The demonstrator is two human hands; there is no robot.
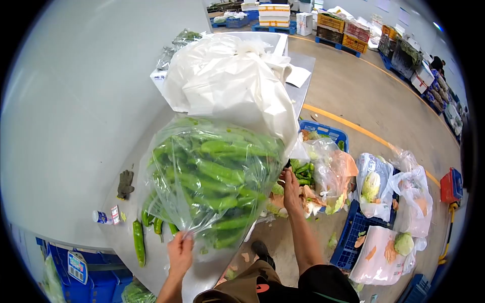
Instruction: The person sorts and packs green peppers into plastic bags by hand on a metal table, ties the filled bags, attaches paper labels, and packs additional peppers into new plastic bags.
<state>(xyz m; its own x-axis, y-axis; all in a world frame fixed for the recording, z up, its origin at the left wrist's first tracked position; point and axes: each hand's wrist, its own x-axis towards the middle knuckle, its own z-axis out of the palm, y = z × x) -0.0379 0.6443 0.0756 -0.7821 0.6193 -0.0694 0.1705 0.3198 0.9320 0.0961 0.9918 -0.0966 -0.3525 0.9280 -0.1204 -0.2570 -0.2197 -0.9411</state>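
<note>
A large clear plastic bag (pixel 217 177) full of long green peppers lies on the metal table (pixel 189 275). My left hand (pixel 181 251) is closed on the bag's gathered film at its near edge. At the bag's right side, my right hand (pixel 290 189) is partly closed near the edge; what its fingers hold is hidden. Loose green peppers (pixel 139 242) rest on the table left of the bag. Behind it stands a big white plastic bag (pixel 232 81).
A grey glove (pixel 125 185) and a small bottle (pixel 102 217) are on the table's left. Right of the table, blue crates (pixel 348 242) hold vegetables and bags on the floor. Stacked crates (pixel 331 25) stand farther back, and a person (pixel 437 64) is at far right.
</note>
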